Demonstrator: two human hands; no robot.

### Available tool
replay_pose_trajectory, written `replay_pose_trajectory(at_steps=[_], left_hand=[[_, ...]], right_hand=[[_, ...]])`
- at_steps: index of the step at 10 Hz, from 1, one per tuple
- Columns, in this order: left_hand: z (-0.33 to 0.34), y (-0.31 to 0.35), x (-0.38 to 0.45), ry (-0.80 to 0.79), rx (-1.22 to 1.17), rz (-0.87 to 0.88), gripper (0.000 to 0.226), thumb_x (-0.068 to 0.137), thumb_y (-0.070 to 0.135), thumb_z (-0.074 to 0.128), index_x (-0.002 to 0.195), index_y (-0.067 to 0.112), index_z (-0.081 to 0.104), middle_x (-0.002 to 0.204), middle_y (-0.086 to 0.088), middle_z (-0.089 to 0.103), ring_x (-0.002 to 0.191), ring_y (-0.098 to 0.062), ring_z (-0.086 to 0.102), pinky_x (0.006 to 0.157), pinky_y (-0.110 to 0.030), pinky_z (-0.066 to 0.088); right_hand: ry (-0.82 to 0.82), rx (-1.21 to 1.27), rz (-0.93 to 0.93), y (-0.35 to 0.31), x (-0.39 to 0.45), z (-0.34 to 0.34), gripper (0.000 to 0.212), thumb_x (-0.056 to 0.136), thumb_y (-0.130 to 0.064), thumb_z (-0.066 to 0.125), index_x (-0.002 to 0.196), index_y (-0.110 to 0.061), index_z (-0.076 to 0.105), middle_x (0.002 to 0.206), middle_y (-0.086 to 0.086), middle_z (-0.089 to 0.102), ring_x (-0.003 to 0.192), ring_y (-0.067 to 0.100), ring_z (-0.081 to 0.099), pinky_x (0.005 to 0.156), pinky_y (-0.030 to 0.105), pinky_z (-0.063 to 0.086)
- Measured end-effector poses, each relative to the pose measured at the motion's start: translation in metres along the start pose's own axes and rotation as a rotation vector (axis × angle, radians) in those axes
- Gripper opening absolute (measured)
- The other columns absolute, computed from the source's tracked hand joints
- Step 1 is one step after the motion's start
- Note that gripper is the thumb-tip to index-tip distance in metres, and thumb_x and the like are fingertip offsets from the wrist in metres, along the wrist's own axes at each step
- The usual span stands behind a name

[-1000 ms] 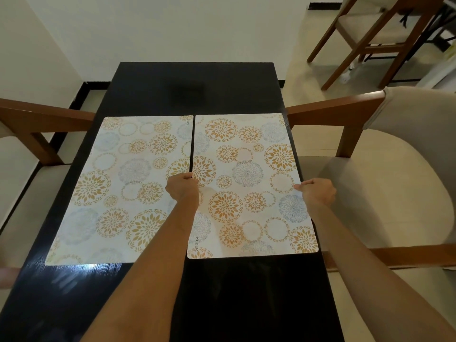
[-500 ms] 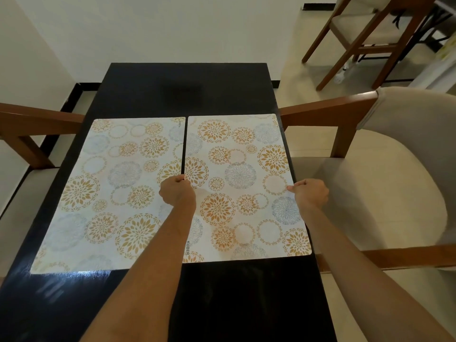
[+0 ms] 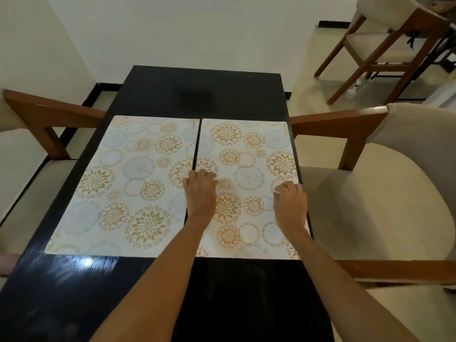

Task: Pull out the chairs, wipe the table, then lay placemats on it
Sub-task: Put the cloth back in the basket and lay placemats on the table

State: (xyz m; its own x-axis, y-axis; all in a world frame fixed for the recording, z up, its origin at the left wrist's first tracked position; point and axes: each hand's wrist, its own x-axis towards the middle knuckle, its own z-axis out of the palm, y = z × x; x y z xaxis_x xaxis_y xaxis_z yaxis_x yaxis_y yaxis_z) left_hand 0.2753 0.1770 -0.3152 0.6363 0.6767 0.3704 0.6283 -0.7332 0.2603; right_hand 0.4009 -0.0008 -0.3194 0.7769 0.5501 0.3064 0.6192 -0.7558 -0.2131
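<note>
Two floral placemats are laid side by side on the dark surface (image 3: 209, 95): left placemat (image 3: 128, 183), right placemat (image 3: 249, 174). The right one is pressed by left hand (image 3: 201, 191) and right hand (image 3: 290, 203), fingers loosely spread, nothing gripped. Chairs (image 3: 385, 183) are seen pulled out; little judged left.

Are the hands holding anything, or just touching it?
Nothing is held. The left hand and right hand rest fingers-down on the right floral-patterned rectangular placemat, near its left and right edges.

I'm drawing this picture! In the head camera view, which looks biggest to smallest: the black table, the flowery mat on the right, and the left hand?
1. Black rectangular wooden table: largest.
2. Right floral-patterned placemat: smaller, lying on it.
3. Left hand: smallest, resting on that placemat, though nearer the camera.
</note>
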Motion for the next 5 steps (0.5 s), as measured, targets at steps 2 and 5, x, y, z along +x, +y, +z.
replay_pose_trajectory(at_steps=[2, 5], left_hand=[[-0.001, 0.004, -0.046, -0.211, 0.009, 0.24, 0.039, 0.084, 0.037, 0.066, 0.115, 0.013, 0.063, 0.12, -0.01, 0.064, 0.115, -0.032, 0.057, 0.094, -0.045, 0.046], [-0.013, 0.003, -0.057, -0.517, 0.044, 0.189, 0.062, 0.099, 0.048, 0.027, 0.151, 0.016, 0.016, 0.16, -0.012, 0.004, 0.147, -0.029, -0.003, 0.118, -0.043, 0.0]], right_hand=[[-0.421, -0.012, -0.053, -0.014, -0.024, 0.015, 0.055, 0.101, -0.048, 0.023, 0.151, -0.026, 0.023, 0.16, 0.005, 0.012, 0.147, 0.034, -0.002, 0.116, 0.052, 0.0], [-0.559, -0.105, -0.033, -0.02, -0.015, 0.005, 0.057, 0.101, -0.048, 0.01, 0.153, -0.029, -0.003, 0.161, 0.003, -0.01, 0.145, 0.034, -0.016, 0.118, 0.052, -0.006]])
